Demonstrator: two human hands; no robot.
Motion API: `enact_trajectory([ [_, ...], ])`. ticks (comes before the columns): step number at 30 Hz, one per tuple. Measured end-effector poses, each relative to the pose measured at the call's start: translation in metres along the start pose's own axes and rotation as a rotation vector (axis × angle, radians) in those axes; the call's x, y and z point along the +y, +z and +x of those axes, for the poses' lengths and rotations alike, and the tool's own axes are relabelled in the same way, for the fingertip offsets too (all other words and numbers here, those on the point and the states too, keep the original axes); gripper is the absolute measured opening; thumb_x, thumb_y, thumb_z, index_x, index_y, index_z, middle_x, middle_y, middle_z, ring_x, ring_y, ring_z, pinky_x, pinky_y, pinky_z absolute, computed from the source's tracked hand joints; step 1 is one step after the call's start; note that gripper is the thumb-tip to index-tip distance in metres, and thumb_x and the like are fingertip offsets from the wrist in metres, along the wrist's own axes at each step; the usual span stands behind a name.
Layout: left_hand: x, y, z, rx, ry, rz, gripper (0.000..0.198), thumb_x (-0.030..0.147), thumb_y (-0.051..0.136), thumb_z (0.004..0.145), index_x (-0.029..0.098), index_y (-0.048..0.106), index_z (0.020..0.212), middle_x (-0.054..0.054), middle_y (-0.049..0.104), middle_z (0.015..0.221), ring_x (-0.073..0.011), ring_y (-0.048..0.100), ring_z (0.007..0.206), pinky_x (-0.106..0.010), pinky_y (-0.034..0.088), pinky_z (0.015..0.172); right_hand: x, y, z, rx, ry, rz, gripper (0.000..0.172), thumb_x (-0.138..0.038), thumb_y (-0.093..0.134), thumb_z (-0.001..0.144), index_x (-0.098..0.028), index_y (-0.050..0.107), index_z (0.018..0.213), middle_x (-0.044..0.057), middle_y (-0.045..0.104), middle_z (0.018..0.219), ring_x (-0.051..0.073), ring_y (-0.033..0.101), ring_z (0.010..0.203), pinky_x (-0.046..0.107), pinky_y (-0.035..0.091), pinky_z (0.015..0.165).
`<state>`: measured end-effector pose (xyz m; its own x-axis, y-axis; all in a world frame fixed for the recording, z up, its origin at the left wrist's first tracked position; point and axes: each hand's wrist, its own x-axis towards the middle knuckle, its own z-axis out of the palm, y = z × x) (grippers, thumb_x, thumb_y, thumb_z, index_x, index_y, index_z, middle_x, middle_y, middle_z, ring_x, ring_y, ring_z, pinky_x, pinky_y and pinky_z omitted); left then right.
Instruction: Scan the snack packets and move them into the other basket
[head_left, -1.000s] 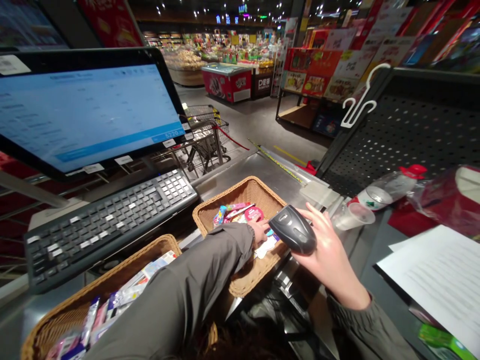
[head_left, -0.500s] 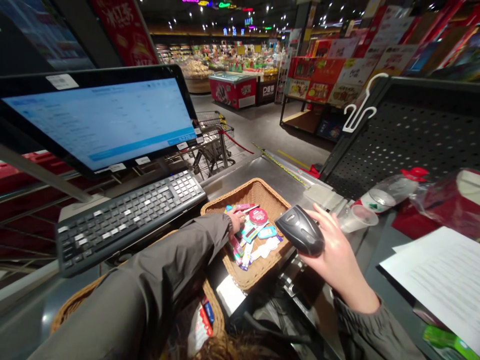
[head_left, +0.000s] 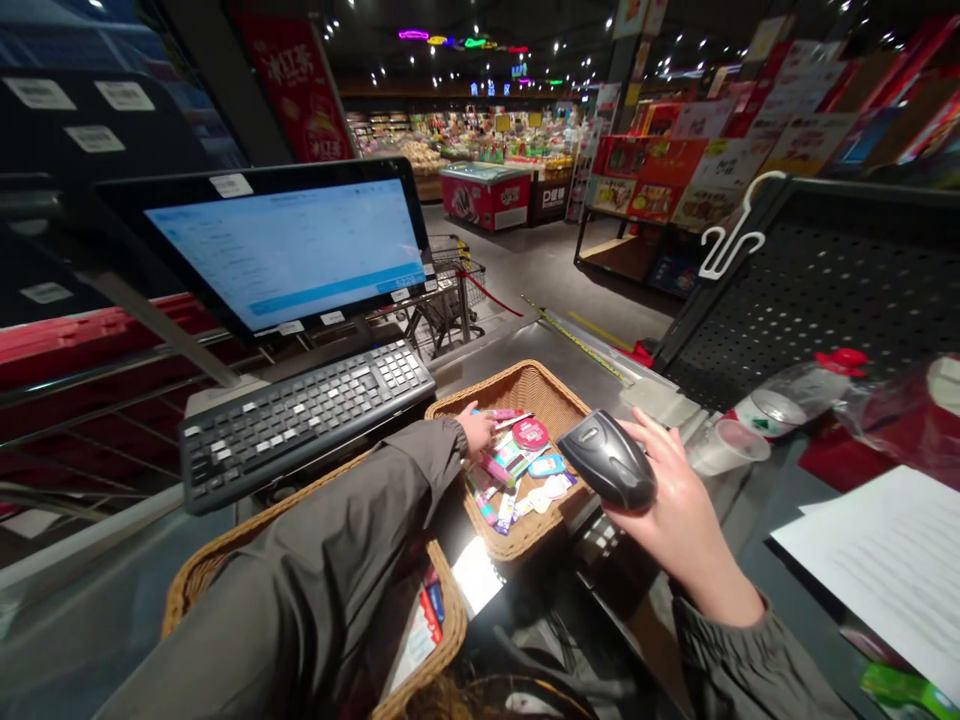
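Note:
My right hand (head_left: 670,510) is wrapped round a dark handheld barcode scanner (head_left: 607,458), held just right of a wicker basket (head_left: 517,385) of small packaged sweets. My left hand (head_left: 478,431), in a grey sleeve, reaches into that basket at its left side. Its fingers curl down among the packets, touching a pink one (head_left: 496,466). What they grip, if anything, is hidden. A round red item (head_left: 530,433) and a blue packet (head_left: 546,465) lie in the basket's middle.
A black keyboard (head_left: 300,415) and a lit till screen (head_left: 292,245) stand to the left. A second wicker basket (head_left: 225,560) sits under my left arm. A plastic cup (head_left: 726,445), a bottle (head_left: 795,395), papers (head_left: 892,570) and a perforated black panel (head_left: 817,280) are on the right.
My left hand has drawn back from the basket's right side to its left edge. The view has swung, so the screen and keyboard sit further right. The scanner stays held.

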<state>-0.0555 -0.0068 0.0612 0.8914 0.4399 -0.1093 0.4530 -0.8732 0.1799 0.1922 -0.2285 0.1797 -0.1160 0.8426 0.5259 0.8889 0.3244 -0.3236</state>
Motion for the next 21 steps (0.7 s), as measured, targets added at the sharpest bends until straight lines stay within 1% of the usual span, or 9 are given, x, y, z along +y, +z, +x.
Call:
enact_trajectory([
  [2, 0.001, -0.025, -0.01, 0.004, -0.01, 0.034, 0.022, 0.03, 0.077, 0.073, 0.021, 0.071, 0.091, -0.008, 0.063, 0.129, -0.0332, 0.046, 0.132, -0.063, 0.021, 0.115, -0.002, -0.001, -0.001, 0.003, 0.0, 0.002, 0.043, -0.033, 0.062, 0.081, -0.019, 0.053, 0.12, 0.018, 0.057, 0.129, 0.041, 0.038, 0.139, 0.072, 0.024, 0.112],
  [3, 0.003, -0.04, -0.017, 0.029, -0.012, 0.057, 0.02, 0.029, 0.076, 0.072, 0.021, 0.072, 0.089, -0.009, 0.063, 0.13, -0.0335, 0.043, 0.135, -0.064, 0.014, 0.117, -0.004, -0.002, -0.001, 0.005, -0.006, 0.003, 0.043, -0.033, 0.062, 0.081, -0.019, 0.053, 0.121, 0.017, 0.057, 0.13, 0.041, 0.038, 0.139, 0.071, 0.024, 0.112],
  [4, 0.006, -0.056, -0.028, 0.071, -0.024, 0.078, 0.017, 0.028, 0.071, 0.075, 0.021, 0.071, 0.091, -0.009, 0.063, 0.131, -0.0317, 0.04, 0.138, -0.063, 0.007, 0.118, -0.007, -0.002, -0.001, 0.007, -0.017, 0.004, 0.042, -0.032, 0.062, 0.082, -0.019, 0.053, 0.121, 0.017, 0.057, 0.13, 0.041, 0.038, 0.139, 0.071, 0.024, 0.112],
  [5, 0.011, -0.072, -0.04, 0.147, 0.004, 0.114, 0.012, 0.027, 0.065, 0.08, 0.021, 0.07, 0.089, -0.007, 0.063, 0.131, -0.0296, 0.039, 0.14, -0.061, 0.002, 0.119, -0.01, -0.002, 0.0, 0.012, -0.033, 0.007, 0.042, -0.032, 0.062, 0.082, -0.019, 0.054, 0.121, 0.017, 0.057, 0.13, 0.04, 0.037, 0.139, 0.071, 0.024, 0.112],
  [8, 0.03, -0.117, -0.086, 0.376, 0.037, 0.224, 0.016, 0.026, 0.053, 0.089, 0.019, 0.067, 0.088, -0.01, 0.06, 0.136, -0.0282, 0.035, 0.143, -0.06, -0.004, 0.12, -0.021, -0.002, 0.004, 0.023, -0.088, 0.019, 0.044, -0.031, 0.062, 0.081, -0.019, 0.054, 0.122, 0.017, 0.056, 0.131, 0.04, 0.036, 0.14, 0.071, 0.023, 0.112],
  [11, 0.05, -0.148, -0.139, 0.543, -0.025, 0.326, 0.017, 0.027, 0.05, 0.091, 0.018, 0.065, 0.089, -0.012, 0.059, 0.137, -0.0286, 0.035, 0.143, -0.059, -0.002, 0.12, -0.036, 0.0, 0.011, 0.011, -0.145, 0.041, 0.042, -0.029, 0.062, 0.079, -0.019, 0.056, 0.119, 0.017, 0.055, 0.132, 0.041, 0.035, 0.14, 0.073, 0.022, 0.111],
  [15, 0.072, -0.167, -0.21, 0.68, -0.174, 0.438, 0.014, 0.03, 0.055, 0.09, 0.02, 0.064, 0.092, -0.01, 0.059, 0.136, -0.0285, 0.034, 0.144, -0.059, 0.001, 0.121, -0.061, 0.004, 0.021, 0.012, -0.251, 0.081, 0.041, -0.026, 0.061, 0.077, -0.02, 0.058, 0.118, 0.016, 0.054, 0.134, 0.041, 0.036, 0.14, 0.073, 0.021, 0.111],
  [18, 0.089, -0.17, -0.256, 0.741, -0.285, 0.544, 0.015, 0.032, 0.055, 0.09, 0.02, 0.063, 0.091, -0.009, 0.056, 0.14, -0.0293, 0.034, 0.144, -0.06, 0.005, 0.121, -0.083, 0.007, 0.028, 0.002, -0.341, 0.119, 0.046, -0.025, 0.06, 0.077, -0.02, 0.056, 0.122, 0.016, 0.053, 0.136, 0.04, 0.034, 0.141, 0.074, 0.021, 0.111],
  [21, 0.108, -0.169, -0.295, 0.772, -0.378, 0.62, 0.016, 0.034, 0.055, 0.092, 0.021, 0.064, 0.089, -0.008, 0.054, 0.143, -0.0292, 0.035, 0.144, -0.061, 0.006, 0.121, -0.108, 0.01, 0.034, -0.022, -0.411, 0.153, 0.046, -0.025, 0.058, 0.078, -0.021, 0.055, 0.124, 0.016, 0.051, 0.139, 0.04, 0.033, 0.142, 0.075, 0.021, 0.11],
])
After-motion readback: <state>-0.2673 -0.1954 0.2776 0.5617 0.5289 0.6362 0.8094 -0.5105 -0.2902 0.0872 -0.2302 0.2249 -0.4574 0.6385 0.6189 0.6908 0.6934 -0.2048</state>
